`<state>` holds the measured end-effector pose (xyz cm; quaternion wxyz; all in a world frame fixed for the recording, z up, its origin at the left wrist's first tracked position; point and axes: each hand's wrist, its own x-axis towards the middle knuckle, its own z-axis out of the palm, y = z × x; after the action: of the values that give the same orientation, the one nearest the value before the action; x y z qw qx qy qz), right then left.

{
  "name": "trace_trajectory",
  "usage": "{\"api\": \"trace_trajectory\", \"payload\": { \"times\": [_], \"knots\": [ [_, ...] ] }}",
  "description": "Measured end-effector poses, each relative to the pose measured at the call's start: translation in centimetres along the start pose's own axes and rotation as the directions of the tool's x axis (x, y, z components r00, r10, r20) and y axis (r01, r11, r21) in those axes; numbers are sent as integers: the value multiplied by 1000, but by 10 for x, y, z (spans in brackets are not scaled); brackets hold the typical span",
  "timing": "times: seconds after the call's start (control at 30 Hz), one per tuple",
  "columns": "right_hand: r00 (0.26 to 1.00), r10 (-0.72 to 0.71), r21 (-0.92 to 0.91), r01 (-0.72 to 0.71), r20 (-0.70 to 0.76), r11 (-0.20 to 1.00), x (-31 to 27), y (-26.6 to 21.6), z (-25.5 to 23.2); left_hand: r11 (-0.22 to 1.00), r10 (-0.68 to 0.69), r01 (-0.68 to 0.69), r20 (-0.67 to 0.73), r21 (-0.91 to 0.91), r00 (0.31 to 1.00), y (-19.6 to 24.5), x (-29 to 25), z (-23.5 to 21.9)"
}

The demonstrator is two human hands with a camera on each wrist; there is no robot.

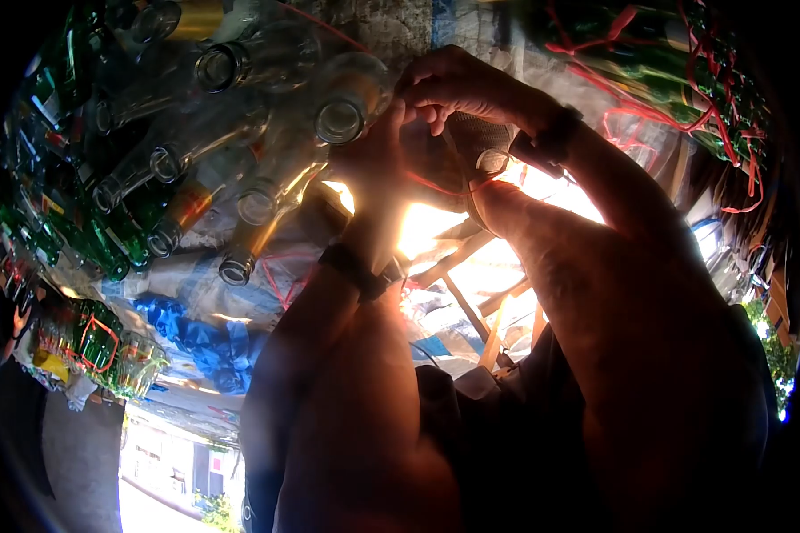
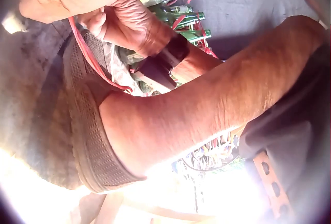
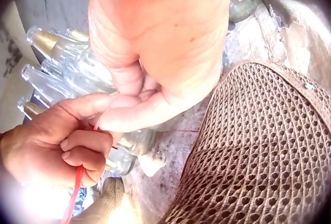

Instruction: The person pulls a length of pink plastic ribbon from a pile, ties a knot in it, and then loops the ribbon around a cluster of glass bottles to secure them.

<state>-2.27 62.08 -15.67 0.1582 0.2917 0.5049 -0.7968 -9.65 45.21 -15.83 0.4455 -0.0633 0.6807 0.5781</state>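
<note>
Close together in front of the clear glass bottles (image 1: 340, 120), both hands work on a red plastic string (image 3: 76, 190). My left hand (image 3: 57, 141) holds it in curled fingers, and one length trails down from that fist. Thumb and forefinger of my right hand (image 3: 160, 42) pinch the string right beside the left fingertips. In the left wrist view, the red string (image 2: 92, 58) hangs from the hands toward a mesh shoe (image 2: 83, 125). The left hand (image 1: 373, 155) is in shadow in the head view, with the right hand (image 1: 458, 89) just above and right of it.
Green bottles (image 1: 107, 235) lie stacked at the left. More green bottles (image 1: 631, 62) wrapped in red string are at the upper right. A crumpled blue plastic sheet (image 1: 196, 342) lies lower left. The bent legs (image 1: 587, 275) flank the work, with wooden slats (image 1: 462, 262) between them.
</note>
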Motion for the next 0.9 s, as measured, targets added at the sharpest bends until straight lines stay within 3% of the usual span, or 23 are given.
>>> {"api": "trace_trajectory", "payload": {
  "times": [0.07,0.17,0.23,0.67,0.77,0.9],
  "knots": [
    [1000,-10,2,10,-4,1000,-1,-1,1,1000,1,-1,-8,-21,1000,4,-1,0],
    [1000,-10,-6,10,-6,1000,-1,-2,1,992,-99,103,-58,67,993,10,-2,-1],
    [1000,-24,-13,24,-4,1000,-1,-1,1,993,-113,108,-153,-39,982,9,0,0],
    [1000,11,-2,-11,-29,1000,-1,-1,3,986,-162,165,-156,7,974,-4,8,-7],
    [1000,11,-5,-11,-24,1000,0,1,1,996,-91,90,-160,-15,983,-13,10,-10],
    [1000,-8,-18,8,-19,1000,1,4,0,989,-121,134,-169,69,978,-9,11,-13]
  ]
}}
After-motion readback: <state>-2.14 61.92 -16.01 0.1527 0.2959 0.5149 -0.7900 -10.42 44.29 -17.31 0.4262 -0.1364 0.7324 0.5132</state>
